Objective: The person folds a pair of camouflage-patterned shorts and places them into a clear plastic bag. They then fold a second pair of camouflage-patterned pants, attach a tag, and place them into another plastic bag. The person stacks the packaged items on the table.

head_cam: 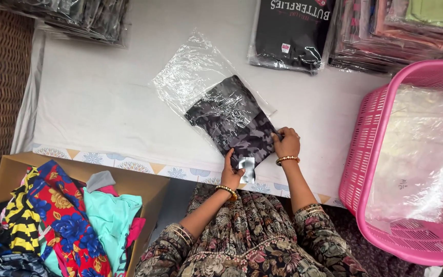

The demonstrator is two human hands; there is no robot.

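Folded grey camouflage garment [234, 123] lies near the front edge of the white-covered table [98, 97], partly slid into a clear plastic bag [193, 72] whose open end points toward the person. Left hand [230, 173] sits at the garment's near corner, fingers curled onto the bag's lower edge, pinching it just above a small white tag [247, 169] (tag pokes out past the front edge). Right hand [286, 143] rests on the garment's right corner, fingers bent and pressing down on the fabric, thumb side toward the cloth. Garment runs diagonally away from both hands toward the table's middle. Pink plastic basket [370, 138] with clear bags inside stands off the right edge. Cardboard box [144, 187] of bright clothes sits below the front left edge. Packed garments are stacked along the back edge.
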